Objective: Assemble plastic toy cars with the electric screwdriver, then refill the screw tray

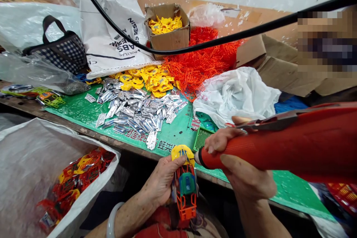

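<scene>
Your left hand (161, 182) holds a small toy car (185, 189) upright in front of your lap, just below the table (178, 134) edge. Its grip is closed around the orange frame, with the thumb pressing the yellow cap (182, 153) down on top. This keeps the cap seated and turned toward the tool.

Your right hand (240, 167) has its grip wrapped around the red screwdriver (279, 145), fingers over the barrel and thumb beneath. The tool lies nearly level, and its tip meets the toy just beside the cap, so the left hand braces against the push.

On the table's green mat, the silver parts (136, 111) lie in a heap near the middle, with yellow caps (147, 78) behind them and orange frames (200, 59) to their right, all within reach. A box (167, 29) of more yellow caps stands at the back. The bag (41, 171) at lower left is open beside your knee and holds assembled toys.
</scene>
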A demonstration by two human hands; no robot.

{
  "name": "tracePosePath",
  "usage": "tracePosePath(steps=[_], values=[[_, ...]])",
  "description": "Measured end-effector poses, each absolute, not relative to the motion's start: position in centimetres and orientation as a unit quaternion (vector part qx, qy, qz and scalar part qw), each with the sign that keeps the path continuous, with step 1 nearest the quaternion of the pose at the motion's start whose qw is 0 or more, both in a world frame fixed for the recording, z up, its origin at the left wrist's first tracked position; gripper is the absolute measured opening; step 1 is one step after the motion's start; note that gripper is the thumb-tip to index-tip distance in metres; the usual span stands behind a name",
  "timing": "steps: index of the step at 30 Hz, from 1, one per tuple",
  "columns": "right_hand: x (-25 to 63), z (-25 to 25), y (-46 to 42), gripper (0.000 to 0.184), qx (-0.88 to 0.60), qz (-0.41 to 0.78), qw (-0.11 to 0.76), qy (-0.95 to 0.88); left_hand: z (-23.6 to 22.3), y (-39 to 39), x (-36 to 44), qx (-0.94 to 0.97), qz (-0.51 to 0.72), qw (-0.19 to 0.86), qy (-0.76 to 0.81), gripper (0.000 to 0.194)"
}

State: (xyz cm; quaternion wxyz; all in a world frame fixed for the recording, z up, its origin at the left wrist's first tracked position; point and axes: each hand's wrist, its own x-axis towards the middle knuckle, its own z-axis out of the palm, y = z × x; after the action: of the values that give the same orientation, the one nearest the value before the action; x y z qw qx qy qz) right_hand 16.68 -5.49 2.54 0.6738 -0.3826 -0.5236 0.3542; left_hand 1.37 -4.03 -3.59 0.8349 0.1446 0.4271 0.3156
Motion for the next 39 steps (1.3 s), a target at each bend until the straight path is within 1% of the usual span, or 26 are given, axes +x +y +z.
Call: tracePosePath(steps=[4, 6, 10, 15, 21, 24, 29, 32, 36, 39], values=[[16.2, 2.4, -5.4, 0.037, -0.378, 0.356, 0.696, -0.496, -3.5, -4.1, 1.4, 0.147, 0.321, 0.826, 0.440, 0.044], [16.1, 2.4, -5.3, 0.044, -0.371, 0.359, 0.704, -0.488, -3.6, -4.2, 1.4, 0.152, 0.321, 0.822, 0.445, 0.046], [15.8, 2.3, -5.3, 0.045, -0.372, 0.355, 0.708, -0.484, -3.7, -4.2, 1.3, 0.166, 0.323, 0.817, 0.448, 0.044], [15.7, 1.9, -5.4, 0.051, -0.377, 0.354, 0.706, -0.484, -4.0, -4.4, 1.3, 0.176, 0.324, 0.811, 0.454, 0.040], [15.8, 0.9, -5.3, 0.044, -0.407, 0.336, 0.694, -0.491, -4.4, -4.5, 1.4, 0.172, 0.312, 0.812, 0.463, 0.043], [15.6, 0.9, -5.4, 0.045, -0.399, 0.340, 0.700, -0.485, -4.3, -4.5, 1.3, 0.169, 0.313, 0.812, 0.464, 0.041], [16.3, 2.4, -6.1, 0.045, -0.358, 0.357, 0.713, -0.487, -3.8, -4.5, 1.1, 0.176, 0.300, 0.827, 0.441, 0.037], [17.4, 3.9, -5.7, 0.045, -0.329, 0.359, 0.742, -0.461, -3.4, -4.4, 1.2, 0.182, 0.294, 0.843, 0.412, 0.036], [19.0, 4.6, -2.8, 0.043, -0.363, 0.260, 0.796, -0.409, -3.3, -4.2, 1.2, 0.206, 0.263, 0.845, 0.417, 0.033], [19.9, 3.4, 0.0, 0.030, -0.392, 0.216, 0.802, -0.396, -3.2, -4.2, 1.0, 0.223, 0.253, 0.846, 0.412, 0.031]])
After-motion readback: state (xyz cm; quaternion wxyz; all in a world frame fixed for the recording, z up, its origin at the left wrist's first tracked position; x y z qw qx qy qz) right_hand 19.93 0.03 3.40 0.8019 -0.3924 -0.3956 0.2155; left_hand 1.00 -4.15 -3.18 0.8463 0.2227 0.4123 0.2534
